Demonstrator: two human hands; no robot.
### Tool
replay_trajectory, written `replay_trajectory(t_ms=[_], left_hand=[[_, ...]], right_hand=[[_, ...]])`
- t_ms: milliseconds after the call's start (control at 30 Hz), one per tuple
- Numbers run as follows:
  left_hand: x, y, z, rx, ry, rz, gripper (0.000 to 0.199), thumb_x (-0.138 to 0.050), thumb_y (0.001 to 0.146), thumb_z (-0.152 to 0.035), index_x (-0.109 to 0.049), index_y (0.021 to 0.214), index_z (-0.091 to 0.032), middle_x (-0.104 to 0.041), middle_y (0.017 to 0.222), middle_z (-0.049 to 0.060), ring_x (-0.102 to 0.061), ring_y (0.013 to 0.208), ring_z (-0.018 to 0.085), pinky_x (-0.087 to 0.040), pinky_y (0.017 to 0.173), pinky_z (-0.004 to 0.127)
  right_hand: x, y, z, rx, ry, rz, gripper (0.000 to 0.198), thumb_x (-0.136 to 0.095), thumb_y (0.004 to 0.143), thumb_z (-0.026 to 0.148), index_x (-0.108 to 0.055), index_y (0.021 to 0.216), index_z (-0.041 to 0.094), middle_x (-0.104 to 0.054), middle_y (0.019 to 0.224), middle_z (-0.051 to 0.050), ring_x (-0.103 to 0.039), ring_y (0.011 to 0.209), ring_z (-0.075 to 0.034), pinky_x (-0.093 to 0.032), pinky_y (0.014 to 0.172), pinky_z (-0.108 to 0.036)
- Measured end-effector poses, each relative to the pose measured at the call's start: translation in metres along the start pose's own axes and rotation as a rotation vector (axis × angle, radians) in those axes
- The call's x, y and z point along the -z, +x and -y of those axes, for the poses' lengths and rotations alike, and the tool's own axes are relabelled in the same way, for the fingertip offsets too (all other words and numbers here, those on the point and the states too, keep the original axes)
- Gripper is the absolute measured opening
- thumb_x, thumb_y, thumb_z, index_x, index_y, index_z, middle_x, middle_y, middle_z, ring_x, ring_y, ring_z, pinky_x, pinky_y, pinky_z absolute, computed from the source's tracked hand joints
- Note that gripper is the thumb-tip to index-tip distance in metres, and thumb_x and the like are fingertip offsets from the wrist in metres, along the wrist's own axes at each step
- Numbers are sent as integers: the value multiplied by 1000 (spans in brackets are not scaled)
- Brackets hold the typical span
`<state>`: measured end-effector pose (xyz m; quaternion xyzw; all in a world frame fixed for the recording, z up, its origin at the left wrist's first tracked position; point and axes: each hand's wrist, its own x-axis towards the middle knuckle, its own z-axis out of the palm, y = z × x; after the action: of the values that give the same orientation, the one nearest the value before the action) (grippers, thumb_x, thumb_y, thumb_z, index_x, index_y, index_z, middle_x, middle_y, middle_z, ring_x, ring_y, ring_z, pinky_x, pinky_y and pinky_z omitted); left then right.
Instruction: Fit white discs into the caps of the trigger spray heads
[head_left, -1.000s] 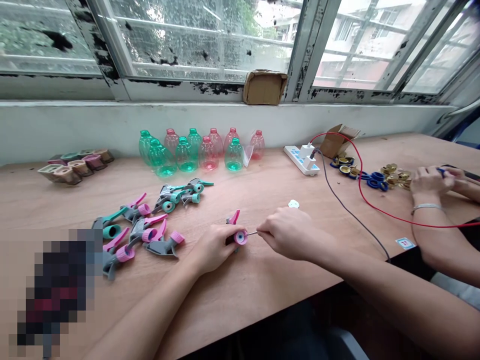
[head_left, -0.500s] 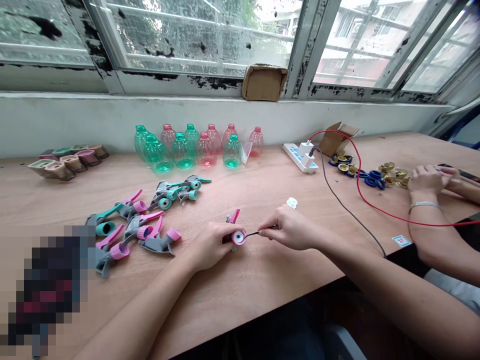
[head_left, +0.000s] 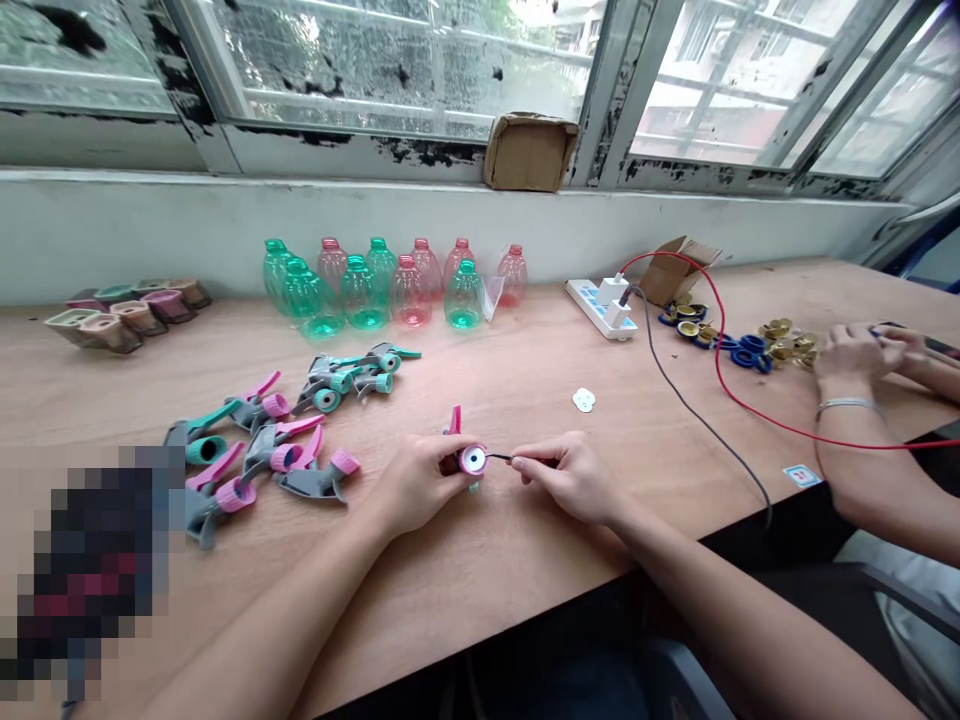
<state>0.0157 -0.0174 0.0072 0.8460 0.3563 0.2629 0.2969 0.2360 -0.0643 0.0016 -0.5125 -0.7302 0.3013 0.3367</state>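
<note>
Pink-collared spray head (head_left: 466, 457) gripped in L hand (head_left: 420, 482), just above table (head_left: 525, 560) — collar opening faced rightward. Thin rod (head_left: 501, 458) pinched in R hand (head_left: 564, 476), axis horizontal, tip at collar mouth.

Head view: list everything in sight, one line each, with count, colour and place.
spray head in hand: one, pink and grey, held at table centre
thin tool: one, dark, tip at the pink collar
loose spray heads: about ten, pink or teal with grey, left of centre
bottles: about nine, green and pink, by the wall
small pots: several, muted colours, far left
power strip: one, white, right of bottles
cables: two, red and grey
rings: many, blue and gold, right
cardboard box: one, brown, sill
co-worker's hand: far right
left hand: holds the spray head
right hand: holds the tool
</note>
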Motion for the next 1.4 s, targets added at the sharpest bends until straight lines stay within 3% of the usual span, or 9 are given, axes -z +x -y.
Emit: replay_trajectory(t_ms=[200,667,767,867,1000,1100,1233,1300,1400], left_hand=[[-1,0,-2,13,-17,32,22,-60,80,-19,-70,100,-18,-70,79,1,-60,69,13,-45,63,21],[-3,0,-1,18,-47,31,25,-60,81,-20,-69,104,-19,-70,80,1,-61,67,13,-46,63,22],[-3,-1,-1,-16,26,28,29,-58,78,-14,-68,105,-20,-71,86,1,-63,72,13,-47,68,24],[-2,-2,0,-48,170,14,36,-56,77,-12,-66,110,-21,-71,96,3,-64,82,17,-47,73,27],[4,-1,-2,-109,449,65,48,-52,76,-13,-58,122,-25,-70,102,6,-63,91,23,-46,74,31],[9,-1,-10,-160,561,102,31,-51,78,-14,-65,104,-23,-69,98,7,-60,93,25,-45,75,33],[16,-2,-19,-121,704,74,13,-55,79,-23,-66,81,-18,-67,92,12,-57,87,27,-42,76,39],[20,-3,-19,-56,790,51,15,-54,79,-24,-66,76,-17,-66,86,13,-57,85,28,-42,76,41],[29,-4,-12,62,894,-17,21,-52,80,-26,-67,71,-15,-65,82,14,-56,87,30,-41,76,42]], right_hand=[[0,4,-5,-48,129,93,33,-52,87,35,-70,69,14,-50,53,2,-32,47,-7,-24,47,-23],[1,0,-5,-32,271,92,27,-57,84,35,-74,84,15,-71,76,-6,-59,66,-15,-43,58,-25],[31,-2,-18,-42,42,-39,29,-56,85,40,-74,88,16,-71,77,-6,-60,63,-16,-42,56,-26],[79,1,-37,-39,-452,-230,32,-54,87,41,-74,99,19,-71,72,-6,-58,58,-16,-38,55,-28],[132,14,-60,-103,-973,-133,29,-52,87,42,-76,95,26,-74,79,-7,-62,68,-21,-33,56,-30],[147,22,-68,-89,-1099,-13,29,-50,88,40,-77,90,28,-75,86,-6,-62,72,-21,-30,54,-29],[138,26,-62,-123,-1032,-124,30,-51,86,41,-76,92,25,-73,77,-7,-61,69,-21,-31,54,-28],[124,26,-55,-132,-862,-188,32,-52,86,41,-76,93,21,-72,73,-7,-61,65,-19,-34,54,-27],[94,30,-43,-95,-576,-160,31,-51,85,36,-75,90,16,-71,70,-5,-58,57,-15,-36,53,-26]])
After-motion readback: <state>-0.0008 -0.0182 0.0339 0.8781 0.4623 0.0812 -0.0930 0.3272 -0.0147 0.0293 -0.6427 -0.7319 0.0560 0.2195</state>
